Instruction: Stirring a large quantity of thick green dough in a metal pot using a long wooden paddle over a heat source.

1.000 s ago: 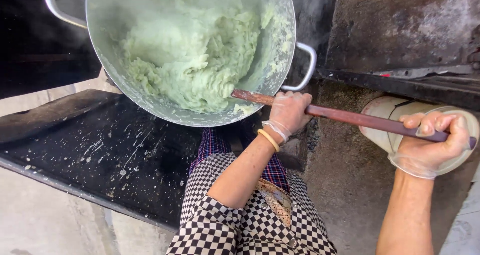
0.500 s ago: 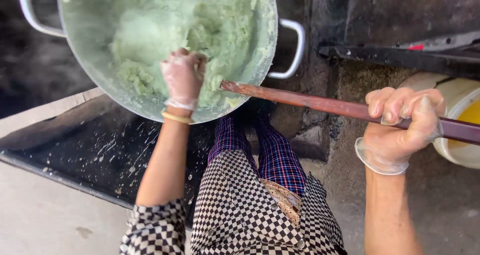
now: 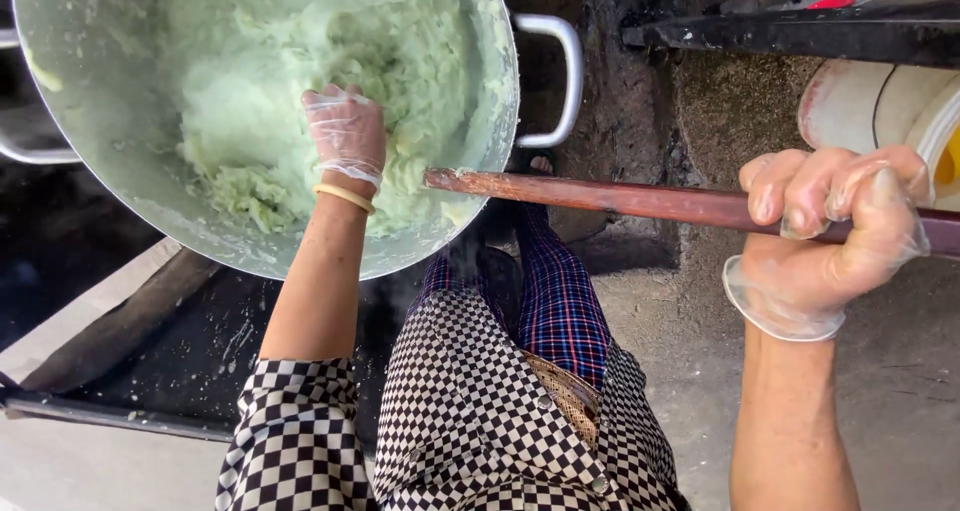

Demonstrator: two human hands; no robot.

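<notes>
Our left hand (image 3: pixel 345 136), in a thin clear glove, lay half open, fingers pressed into the pale green dough (image 3: pixel 300 81) filling the big metal pot (image 3: pixel 120 191). Our gloved right hand (image 3: pixel 830 231) was wrapped tight round the long wooden stick (image 3: pixel 620 197), whose tip sat at the pot's rim. Couldn't see the stick's far end, and the pot's top was cropped.

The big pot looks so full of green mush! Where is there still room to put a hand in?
Free: the bare metal wall along the pot's left and lower side, beside the green dough. Crowded: the middle, where the gloved left hand presses in. The right hand grips the wooden stick outside the pot.
</notes>
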